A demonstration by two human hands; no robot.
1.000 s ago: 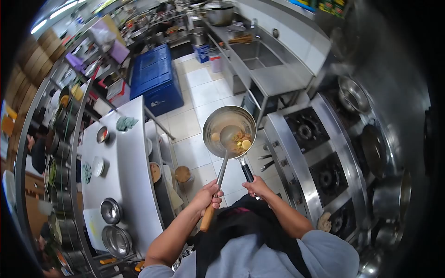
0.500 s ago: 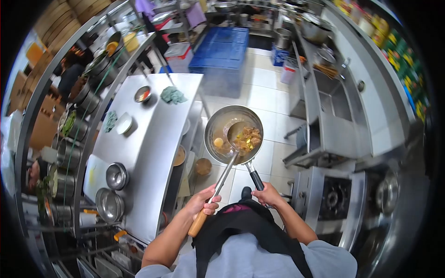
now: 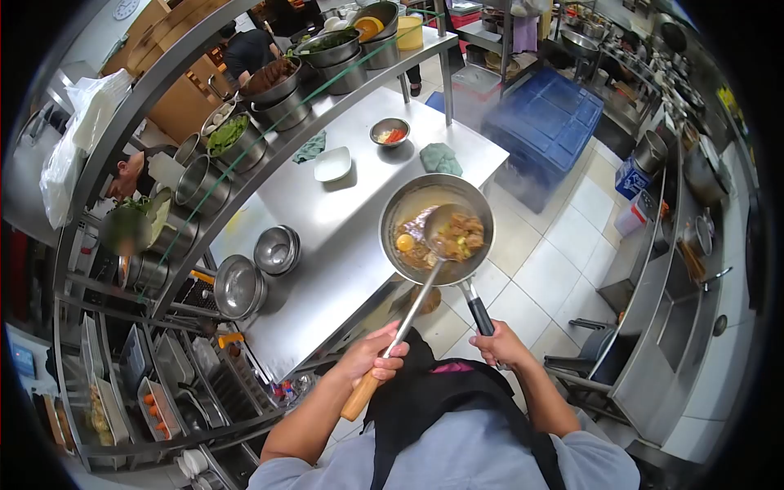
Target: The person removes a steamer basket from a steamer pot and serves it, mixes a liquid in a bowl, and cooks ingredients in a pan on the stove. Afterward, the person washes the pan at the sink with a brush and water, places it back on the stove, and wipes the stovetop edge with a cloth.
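My left hand (image 3: pixel 376 355) is wrapped around a ladle (image 3: pixel 419 305) with a long metal shaft and a wooden grip. My right hand (image 3: pixel 500 344) grips the black handle of a metal pan (image 3: pixel 408 193), held in the air in front of me. Inside the pan is brown sauce with a round yellow piece (image 3: pixel 405 242). The ladle's bowl rests in or just over the pan, full of brown chunks (image 3: pixel 462 233) with bits of green and yellow. Beyond the pan, close to its rim in view, a crumpled green cloth (image 3: pixel 441 159) lies on the steel table (image 3: pixel 327 282).
On the table are a white bowl (image 3: pixel 333 165), a small metal bowl (image 3: pixel 389 132) with red and pale pieces, and stacked metal bowls (image 3: pixel 277 250). A shelf with several food pots runs above. Blue bin (image 3: pixel 543 122) stands beyond; sink counter (image 3: pixel 665 343) at right. People are behind the shelf.
My view has turned left, toward the table and shelf. The pan and ladle have moved with me and now appear beside the table's edge. Both hands keep their grip.
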